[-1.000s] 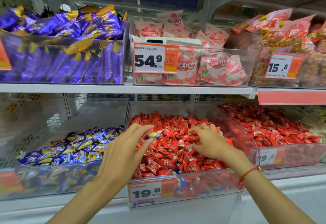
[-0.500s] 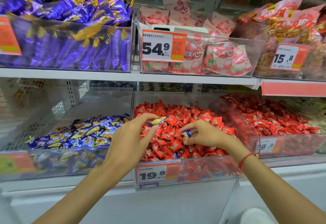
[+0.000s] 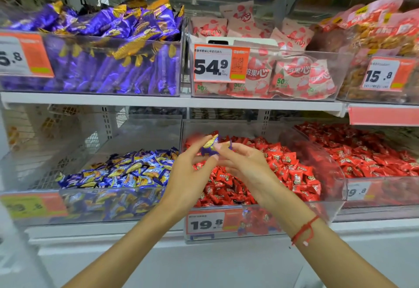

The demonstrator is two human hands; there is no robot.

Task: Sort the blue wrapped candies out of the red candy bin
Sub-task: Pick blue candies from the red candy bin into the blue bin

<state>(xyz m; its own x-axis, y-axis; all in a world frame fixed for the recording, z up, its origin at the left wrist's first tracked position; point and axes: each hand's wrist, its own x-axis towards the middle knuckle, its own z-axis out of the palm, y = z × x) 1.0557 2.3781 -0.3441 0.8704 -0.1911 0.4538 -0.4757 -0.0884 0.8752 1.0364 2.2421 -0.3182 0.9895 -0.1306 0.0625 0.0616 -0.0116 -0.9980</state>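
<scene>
Over red bin, both hands' fingers pinch blue candies.

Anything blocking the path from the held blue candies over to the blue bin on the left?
Nothing visible. Both hands, left hand and right hand, hold blue candies above the red candy bin; only the bins' low clear walls lie between, and the blue candy bin is open-topped.
</scene>
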